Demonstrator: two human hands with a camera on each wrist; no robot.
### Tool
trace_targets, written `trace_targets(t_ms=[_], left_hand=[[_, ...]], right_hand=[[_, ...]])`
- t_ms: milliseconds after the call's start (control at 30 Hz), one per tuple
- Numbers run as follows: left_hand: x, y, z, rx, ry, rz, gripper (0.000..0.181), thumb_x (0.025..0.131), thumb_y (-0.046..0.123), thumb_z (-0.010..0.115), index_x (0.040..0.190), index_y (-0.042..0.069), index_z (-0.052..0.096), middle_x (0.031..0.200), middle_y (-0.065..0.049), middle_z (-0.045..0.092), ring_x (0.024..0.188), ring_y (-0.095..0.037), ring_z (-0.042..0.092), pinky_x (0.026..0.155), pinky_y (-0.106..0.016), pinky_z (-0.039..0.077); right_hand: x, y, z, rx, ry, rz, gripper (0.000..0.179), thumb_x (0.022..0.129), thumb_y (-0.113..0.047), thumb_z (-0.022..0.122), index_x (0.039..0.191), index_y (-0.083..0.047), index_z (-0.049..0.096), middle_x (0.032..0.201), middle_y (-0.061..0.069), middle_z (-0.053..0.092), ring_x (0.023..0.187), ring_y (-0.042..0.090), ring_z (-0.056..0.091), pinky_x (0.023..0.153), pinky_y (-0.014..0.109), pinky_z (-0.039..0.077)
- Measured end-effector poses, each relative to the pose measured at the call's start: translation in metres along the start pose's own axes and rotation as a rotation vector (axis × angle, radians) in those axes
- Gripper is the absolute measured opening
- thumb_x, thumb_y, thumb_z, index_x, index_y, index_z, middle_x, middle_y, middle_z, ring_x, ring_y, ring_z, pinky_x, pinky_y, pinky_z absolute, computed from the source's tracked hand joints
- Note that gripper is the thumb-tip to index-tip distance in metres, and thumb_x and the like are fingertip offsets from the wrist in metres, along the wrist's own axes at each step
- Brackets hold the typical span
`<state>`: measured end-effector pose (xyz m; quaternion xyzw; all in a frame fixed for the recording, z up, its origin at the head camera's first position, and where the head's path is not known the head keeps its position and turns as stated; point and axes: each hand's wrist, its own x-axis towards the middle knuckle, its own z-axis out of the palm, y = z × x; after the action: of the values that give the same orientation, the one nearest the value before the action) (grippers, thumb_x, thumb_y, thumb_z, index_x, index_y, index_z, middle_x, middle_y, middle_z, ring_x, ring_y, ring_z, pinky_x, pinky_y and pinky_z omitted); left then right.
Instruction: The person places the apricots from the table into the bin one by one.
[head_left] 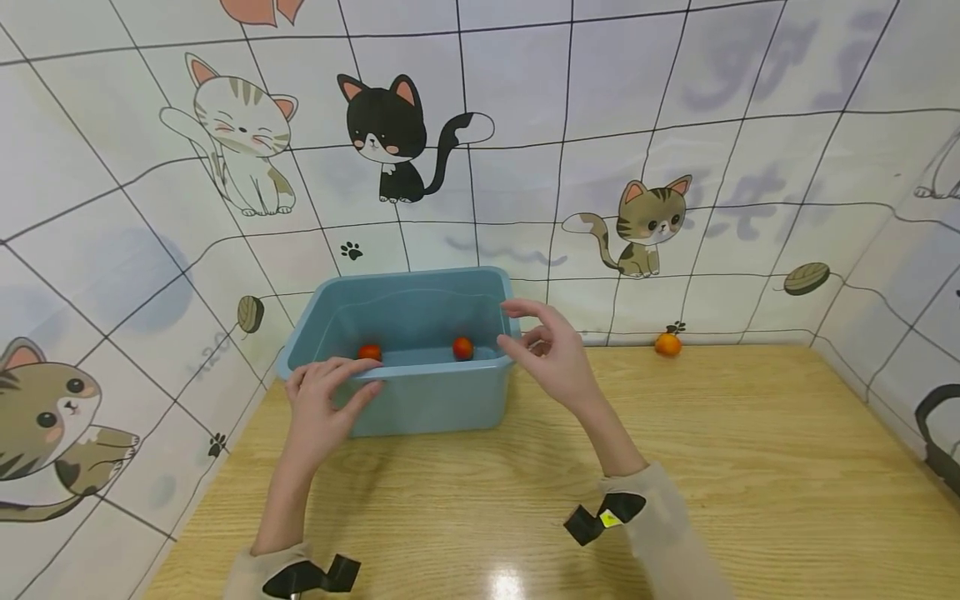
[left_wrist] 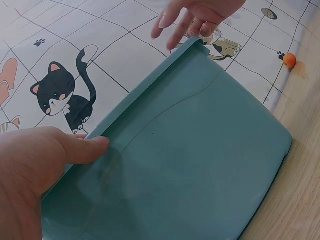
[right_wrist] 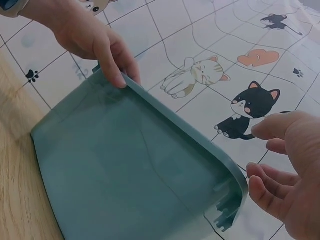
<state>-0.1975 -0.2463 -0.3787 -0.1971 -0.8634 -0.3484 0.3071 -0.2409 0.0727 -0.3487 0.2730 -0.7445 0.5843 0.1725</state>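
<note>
A blue-green plastic storage bin (head_left: 431,400) stands on the table against the back wall. My left hand (head_left: 322,408) grips its front rim near the left corner, and the left wrist view shows the thumb (left_wrist: 92,150) outside the rim with the other fingers behind it. Beside the front right corner is my right hand (head_left: 551,354), its fingers spread and loosely bent, holding nothing. A small gap separates its fingertips (right_wrist: 255,187) from the rim in the right wrist view. Inside the bin lie an orange round fruit (head_left: 369,352) and a redder round one (head_left: 462,348).
A small orange citrus fruit (head_left: 667,344) sits at the back of the wooden table (head_left: 720,450), right of the bin. Cat-printed sheeting (head_left: 525,192) covers the walls behind and at both sides. A dark curved object (head_left: 933,442) shows at the right edge.
</note>
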Motion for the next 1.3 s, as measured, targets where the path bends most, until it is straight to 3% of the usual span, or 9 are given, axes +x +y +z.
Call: trace_targets(t_ms=[167,500,867,1033,1200,1300], left_hand=[[0.000,0.000,0.001,0.000,0.002,0.004,0.029,0.084,0.005,0.081,0.112,0.008,0.076,0.104,-0.010,0.069,0.103,-0.028,0.050,0.096,-0.055,0.015],[-0.001,0.000,0.002,-0.005,0.013,0.015,0.029,0.083,0.004,0.081,0.112,0.008,0.076,0.103,-0.010,0.069,0.103,-0.028,0.051,0.096,-0.055,0.016],[-0.001,0.002,0.001,0.002,0.014,0.013,0.028,0.083,0.003,0.081,0.111,0.008,0.076,0.102,-0.008,0.069,0.102,-0.027,0.050,0.096,-0.055,0.016],[-0.001,0.002,0.001,0.003,0.019,0.016,0.029,0.082,0.002,0.082,0.110,0.008,0.077,0.102,-0.008,0.070,0.102,-0.027,0.051,0.096,-0.055,0.016],[-0.001,0.003,0.001,-0.002,0.025,0.017,0.029,0.082,0.002,0.082,0.110,0.010,0.077,0.101,-0.007,0.070,0.102,-0.026,0.051,0.096,-0.055,0.016],[0.000,0.002,0.002,-0.001,0.024,0.018,0.029,0.082,0.002,0.082,0.110,0.009,0.077,0.101,-0.007,0.070,0.102,-0.026,0.051,0.096,-0.055,0.016]], right_hand=[[-0.004,-0.018,-0.009,-0.035,0.000,0.005,0.040,0.094,0.002,0.068,0.132,0.006,0.058,0.126,0.029,0.058,0.074,0.034,0.063,0.062,0.029,0.047],[-0.009,-0.009,-0.029,-0.060,0.033,0.012,0.041,0.093,0.002,0.068,0.132,0.007,0.058,0.123,0.023,0.060,0.075,0.042,0.065,0.064,0.030,0.050],[-0.013,-0.002,-0.052,-0.142,0.042,0.030,0.040,0.094,0.000,0.068,0.133,0.006,0.058,0.124,0.023,0.059,0.076,0.037,0.066,0.065,0.030,0.052],[-0.014,0.004,-0.063,-0.177,0.053,0.031,0.039,0.094,0.001,0.068,0.132,0.005,0.059,0.124,0.023,0.060,0.075,0.035,0.066,0.065,0.028,0.052],[-0.015,0.018,-0.078,-0.199,0.048,0.093,0.038,0.096,-0.001,0.066,0.133,0.005,0.058,0.125,0.024,0.059,0.075,0.031,0.064,0.060,0.022,0.048],[-0.015,0.036,-0.087,-0.209,0.049,0.133,0.039,0.097,-0.004,0.066,0.135,0.003,0.057,0.127,0.023,0.058,0.077,0.035,0.062,0.058,0.023,0.049]])
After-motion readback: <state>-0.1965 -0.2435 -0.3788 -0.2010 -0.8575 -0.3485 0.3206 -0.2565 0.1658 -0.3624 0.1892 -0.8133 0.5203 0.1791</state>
